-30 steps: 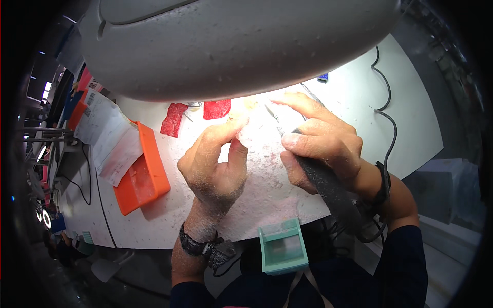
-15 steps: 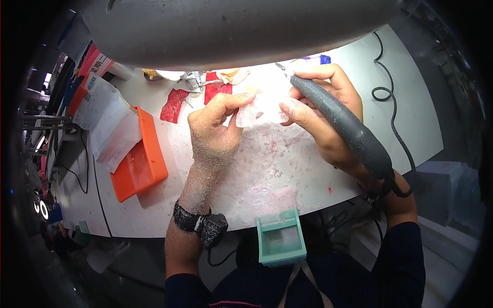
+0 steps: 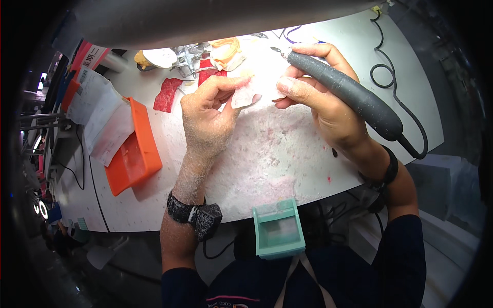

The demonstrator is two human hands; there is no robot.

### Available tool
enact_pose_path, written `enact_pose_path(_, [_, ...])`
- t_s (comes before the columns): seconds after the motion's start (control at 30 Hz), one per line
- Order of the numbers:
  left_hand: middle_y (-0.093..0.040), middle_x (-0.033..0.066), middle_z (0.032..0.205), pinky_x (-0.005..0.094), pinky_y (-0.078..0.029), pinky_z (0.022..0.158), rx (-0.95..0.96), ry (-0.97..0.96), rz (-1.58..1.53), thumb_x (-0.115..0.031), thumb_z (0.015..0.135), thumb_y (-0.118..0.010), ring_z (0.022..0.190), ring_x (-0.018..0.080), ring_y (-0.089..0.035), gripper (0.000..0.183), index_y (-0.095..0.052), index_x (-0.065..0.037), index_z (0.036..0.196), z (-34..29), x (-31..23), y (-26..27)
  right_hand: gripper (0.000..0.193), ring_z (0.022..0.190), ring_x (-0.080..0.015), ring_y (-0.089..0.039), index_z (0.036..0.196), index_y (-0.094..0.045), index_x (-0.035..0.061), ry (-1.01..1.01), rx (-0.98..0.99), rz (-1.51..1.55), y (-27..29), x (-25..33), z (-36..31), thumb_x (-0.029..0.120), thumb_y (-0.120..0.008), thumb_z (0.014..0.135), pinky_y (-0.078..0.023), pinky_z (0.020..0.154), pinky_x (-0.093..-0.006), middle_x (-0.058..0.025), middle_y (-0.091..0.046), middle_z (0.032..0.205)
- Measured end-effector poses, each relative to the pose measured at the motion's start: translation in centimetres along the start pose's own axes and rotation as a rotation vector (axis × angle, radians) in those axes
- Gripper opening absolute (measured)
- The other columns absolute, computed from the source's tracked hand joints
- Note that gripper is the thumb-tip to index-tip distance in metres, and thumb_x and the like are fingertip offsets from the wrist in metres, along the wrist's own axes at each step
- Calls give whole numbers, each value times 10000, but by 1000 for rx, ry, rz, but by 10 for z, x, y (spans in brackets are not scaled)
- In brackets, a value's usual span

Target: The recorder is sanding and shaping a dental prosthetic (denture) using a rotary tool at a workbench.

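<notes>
My left hand [image 3: 208, 115], dusted with white powder, pinches a small pale translucent piece [image 3: 244, 95] between thumb and fingers above the white bench. My right hand [image 3: 321, 97] grips a dark grey pen-shaped rotary tool [image 3: 349, 95] whose thin metal tip [image 3: 277, 50] points up and left, a little away from the piece. My right thumb almost touches the piece's edge. A black cable [image 3: 390, 66] runs from the tool's rear across the bench.
An orange tray [image 3: 134, 149] lies at the left with paper sheets [image 3: 97, 115] beside it. Red wax pieces [image 3: 168, 94], a metal fixture [image 3: 187, 56] and a pale cast [image 3: 226, 51] sit at the back. A teal box [image 3: 278, 228] hangs at the front edge. Dust covers the bench [image 3: 267, 154].
The view has tilted down, so the grey hood overhead has drawn back. Both hands stay together at the piece; the tool's tip now sits farther from it.
</notes>
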State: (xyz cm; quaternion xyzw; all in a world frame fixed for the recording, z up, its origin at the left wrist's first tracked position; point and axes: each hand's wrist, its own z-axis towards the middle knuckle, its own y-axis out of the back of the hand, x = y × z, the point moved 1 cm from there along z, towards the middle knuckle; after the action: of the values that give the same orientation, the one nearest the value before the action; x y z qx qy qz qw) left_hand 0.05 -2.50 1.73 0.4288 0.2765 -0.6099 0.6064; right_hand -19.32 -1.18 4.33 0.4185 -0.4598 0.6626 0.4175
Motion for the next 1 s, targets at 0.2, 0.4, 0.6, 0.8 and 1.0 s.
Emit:
enact_pose_path(0.2, [-720, 109, 881, 257, -558, 759, -49, -68, 226, -21, 833, -695, 852, 154, -696, 111, -688, 14, 938, 0, -5, 1, 289, 803, -181, -640, 1134, -458, -22, 266, -66, -302, -1, 3, -1, 63, -592, 892, -548, 749, -324, -124, -596, 870])
enact_pose_path(0.4, [-718, 125, 830, 269, -545, 674, -92, -248, 465, 33, 751, -707, 773, 181, -709, 162, -700, 1, 909, 0, -11, 3, 220, 1123, -351, -599, 940, -539, 2, 366, 351, -524, 2, 22, -10, 97, -585, 747, -352, 1057, -492, -239, -652, 974])
enact_pose_path(0.6, [-707, 136, 824, 291, -543, 659, -100, -389, 587, 95, 676, -675, 752, 243, -706, 227, -694, -7, 877, -3, -18, 3, 211, 952, -330, -679, 834, -562, -31, 601, 272, -684, -3, 8, -10, 50, -590, 641, -510, 850, -343, -336, -618, 1101])
enact_pose_path(0.8, [-702, 140, 822, 300, -548, 675, -95, -432, 592, 116, 643, -674, 749, 252, -703, 236, -678, 15, 856, -3, -26, 0, 208, 872, -299, -700, 837, -566, -30, 640, 242, -731, -2, 11, -10, 41, -590, 643, -535, 775, -310, -325, -629, 1088])
enact_pose_path(1.0, [-700, 141, 820, 299, -549, 685, -117, -466, 596, 129, 631, -671, 755, 257, -703, 248, -677, 18, 853, -3, -26, -2, 224, 892, -302, -697, 855, -573, -36, 562, 245, -703, -2, 14, -13, 24, -578, 639, -533, 798, -322, -323, -627, 1093])
